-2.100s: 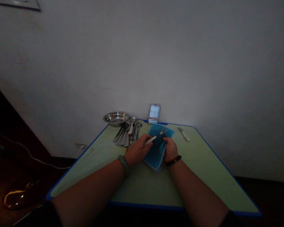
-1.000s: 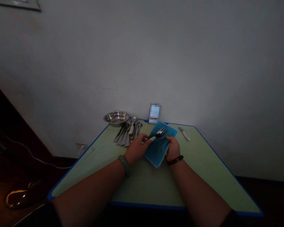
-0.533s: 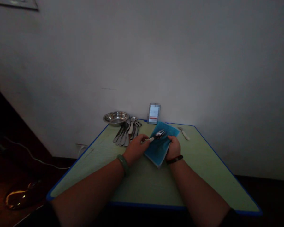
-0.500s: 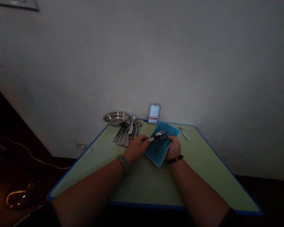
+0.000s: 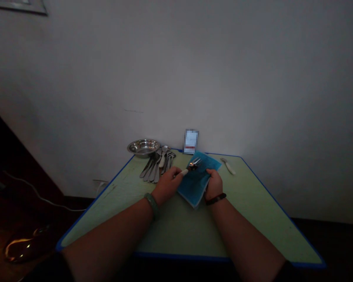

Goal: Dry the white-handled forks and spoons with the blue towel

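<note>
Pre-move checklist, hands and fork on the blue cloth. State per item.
1. Left hand grip on the white-handled fork: ok, fingers closed on the handle.
2. Right hand hold on the blue cloth: ok, gripping the cloth's right side.
3. Fork tines against the cloth: cannot tell, contact is too dark and glary to see.
4. Left hand clear of the stainless cutlery pile: cannot tell, they look very close from this view.
5. Right hand clear of the white-handled utensil: ok, it lies apart, beyond the cloth.
6. Lighting on the work: not ok, the scene is dim.
</note>
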The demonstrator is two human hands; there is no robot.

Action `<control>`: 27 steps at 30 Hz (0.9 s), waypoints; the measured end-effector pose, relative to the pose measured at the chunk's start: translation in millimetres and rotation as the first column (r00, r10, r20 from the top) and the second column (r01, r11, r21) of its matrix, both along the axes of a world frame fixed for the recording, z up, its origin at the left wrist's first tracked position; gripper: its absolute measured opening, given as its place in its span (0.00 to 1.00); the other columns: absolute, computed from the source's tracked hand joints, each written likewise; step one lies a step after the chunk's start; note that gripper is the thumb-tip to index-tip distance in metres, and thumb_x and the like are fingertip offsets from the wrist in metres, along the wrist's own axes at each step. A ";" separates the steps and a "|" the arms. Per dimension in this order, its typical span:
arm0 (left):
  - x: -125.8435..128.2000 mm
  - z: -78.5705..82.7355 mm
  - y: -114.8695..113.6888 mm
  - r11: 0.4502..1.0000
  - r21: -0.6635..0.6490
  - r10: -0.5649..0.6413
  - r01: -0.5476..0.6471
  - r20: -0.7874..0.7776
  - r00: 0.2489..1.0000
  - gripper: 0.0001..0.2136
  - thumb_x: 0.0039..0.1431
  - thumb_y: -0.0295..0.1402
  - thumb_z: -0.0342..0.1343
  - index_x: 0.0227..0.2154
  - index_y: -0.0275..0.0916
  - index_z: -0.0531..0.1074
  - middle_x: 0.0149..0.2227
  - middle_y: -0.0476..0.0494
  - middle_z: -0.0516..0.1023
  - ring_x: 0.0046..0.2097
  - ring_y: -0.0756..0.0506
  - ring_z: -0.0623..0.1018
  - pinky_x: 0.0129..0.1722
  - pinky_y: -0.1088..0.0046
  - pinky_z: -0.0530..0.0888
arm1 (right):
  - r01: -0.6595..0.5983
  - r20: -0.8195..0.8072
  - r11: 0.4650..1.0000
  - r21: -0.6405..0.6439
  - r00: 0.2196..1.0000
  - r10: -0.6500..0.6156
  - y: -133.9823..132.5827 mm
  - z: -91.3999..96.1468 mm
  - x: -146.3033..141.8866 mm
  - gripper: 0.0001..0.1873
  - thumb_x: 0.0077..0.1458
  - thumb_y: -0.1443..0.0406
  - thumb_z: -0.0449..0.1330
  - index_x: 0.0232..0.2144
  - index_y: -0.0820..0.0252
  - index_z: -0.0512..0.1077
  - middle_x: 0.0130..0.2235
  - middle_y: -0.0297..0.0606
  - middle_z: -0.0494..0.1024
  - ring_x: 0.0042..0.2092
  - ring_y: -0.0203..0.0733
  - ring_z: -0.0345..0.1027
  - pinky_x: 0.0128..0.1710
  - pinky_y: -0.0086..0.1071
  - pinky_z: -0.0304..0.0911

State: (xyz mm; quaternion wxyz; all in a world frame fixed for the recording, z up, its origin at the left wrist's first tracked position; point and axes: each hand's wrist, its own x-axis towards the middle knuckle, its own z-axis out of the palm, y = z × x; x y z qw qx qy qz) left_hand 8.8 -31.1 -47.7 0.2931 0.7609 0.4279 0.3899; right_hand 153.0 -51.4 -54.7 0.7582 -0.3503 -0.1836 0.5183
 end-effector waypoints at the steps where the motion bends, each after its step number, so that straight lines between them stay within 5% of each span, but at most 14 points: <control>1: 0.4 -1.0 0.0 1.000 -0.016 -0.005 0.006 0.011 1.000 0.13 0.50 0.43 0.43 0.25 0.37 0.65 0.22 0.53 0.64 0.27 0.51 0.65 0.24 0.77 0.60 | -0.040 -0.020 0.999 -0.030 0.999 0.039 -0.4 0.0 -0.7 0.09 0.38 0.67 0.51 0.25 0.62 0.69 0.24 0.34 0.77 0.26 0.39 0.70 0.29 0.33 0.66; 8: 3.6 -8.9 1.3 0.995 -0.098 -0.007 0.009 0.017 1.000 0.15 0.51 0.45 0.42 0.28 0.38 0.65 0.24 0.52 0.66 0.27 0.50 0.67 0.24 0.77 0.61 | -0.183 -0.086 0.976 -0.122 0.981 0.173 -4.1 4.6 -3.5 0.08 0.39 0.68 0.52 0.23 0.63 0.70 0.22 0.35 0.76 0.24 0.40 0.70 0.26 0.33 0.65; 12: 4.7 -8.4 -0.2 0.987 -0.160 -0.022 0.029 0.048 0.999 0.15 0.52 0.43 0.42 0.38 0.40 0.59 0.26 0.51 0.70 0.27 0.50 0.69 0.25 0.77 0.63 | -0.204 -0.080 0.973 -0.105 0.977 0.196 -4.3 4.7 -3.5 0.08 0.39 0.68 0.52 0.24 0.63 0.70 0.22 0.34 0.76 0.23 0.39 0.69 0.27 0.32 0.66; 21: 3.0 0.5 -9.0 0.999 -0.042 -0.029 0.024 -0.129 0.991 0.16 0.55 0.42 0.38 0.44 0.43 0.59 0.33 0.47 0.71 0.32 0.48 0.71 0.29 0.74 0.65 | -0.174 0.070 0.985 -0.004 0.982 0.174 -2.7 0.5 -2.0 0.13 0.37 0.65 0.59 0.31 0.63 0.70 0.27 0.36 0.77 0.28 0.40 0.71 0.31 0.33 0.66; 27: 3.0 2.7 -12.2 0.999 0.033 -0.034 0.041 -0.195 0.980 0.18 0.49 0.36 0.48 0.45 0.44 0.59 0.41 0.45 0.69 0.41 0.44 0.70 0.40 0.69 0.65 | -0.119 0.145 0.993 0.000 0.982 0.118 -5.0 2.6 -3.6 0.11 0.34 0.69 0.60 0.27 0.62 0.70 0.25 0.33 0.77 0.25 0.39 0.70 0.26 0.32 0.65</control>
